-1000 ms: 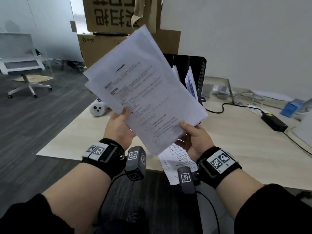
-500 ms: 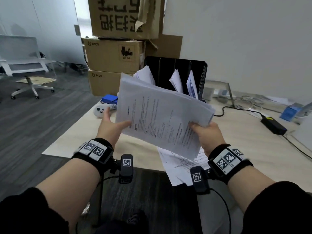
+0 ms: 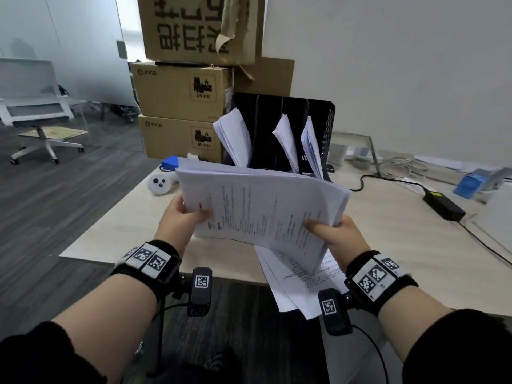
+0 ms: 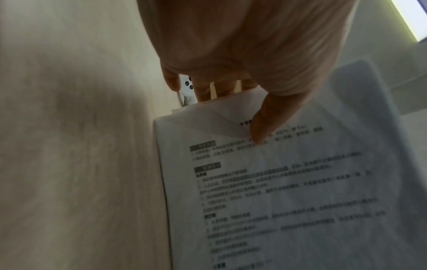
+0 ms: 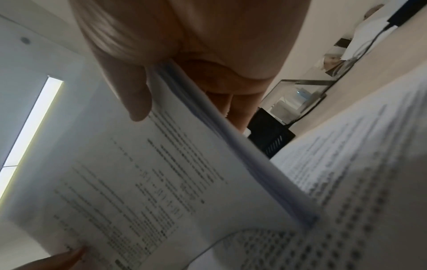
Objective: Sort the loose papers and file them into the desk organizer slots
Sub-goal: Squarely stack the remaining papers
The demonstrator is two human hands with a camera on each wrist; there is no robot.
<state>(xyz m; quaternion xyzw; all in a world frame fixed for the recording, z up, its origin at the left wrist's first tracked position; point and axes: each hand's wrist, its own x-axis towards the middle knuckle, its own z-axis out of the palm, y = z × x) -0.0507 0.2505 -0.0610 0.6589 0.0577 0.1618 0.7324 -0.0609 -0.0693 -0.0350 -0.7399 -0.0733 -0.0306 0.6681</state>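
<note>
I hold a thick stack of printed papers (image 3: 257,206) (image 4: 289,182) (image 5: 161,173) nearly flat above the desk, in front of the black desk organizer (image 3: 282,126). My left hand (image 3: 184,214) (image 4: 251,117) pinches the stack's left edge, thumb on top. At the right edge my right hand (image 3: 329,231) (image 5: 148,95) grips it, thumb on the top sheet. Three organizer slots hold white sheets (image 3: 288,139). More loose papers (image 3: 296,281) lie on the desk's front edge under the stack.
Cardboard boxes (image 3: 180,106) are stacked behind and left of the organizer. A white controller (image 3: 158,184) and a blue object (image 3: 169,163) lie at the desk's left. A black power brick (image 3: 443,206) with cables sits right. An office chair (image 3: 36,112) stands far left.
The stack has tipped down from an upright, tilted position to nearly flat and lower over the desk. Both hands have kept hold of its edges.
</note>
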